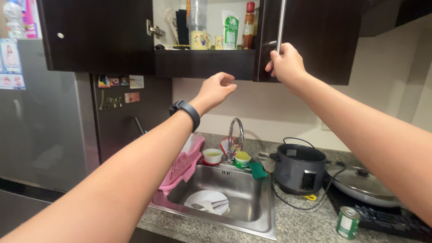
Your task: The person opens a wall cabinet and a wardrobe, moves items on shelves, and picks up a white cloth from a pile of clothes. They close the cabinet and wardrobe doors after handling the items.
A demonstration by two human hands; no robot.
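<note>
While your right hand [288,65] grips the handle [281,27]:
Left hand [218,87]: loosely curled, empty, below cupboard [204,63].
Risk: door [310,40] could strike your head.

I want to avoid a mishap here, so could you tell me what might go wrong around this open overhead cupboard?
The right hand grips the dark cupboard door's long metal handle; swinging it could pinch the empty left hand just below the shelf. The tall red-capped sauce bottle near the shelf edge might topple toward the steel sink.

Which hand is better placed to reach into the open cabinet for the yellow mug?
Probably the left hand: it hovers empty just below the shelf near the yellow mug, while the right hand grips the door handle.
</note>
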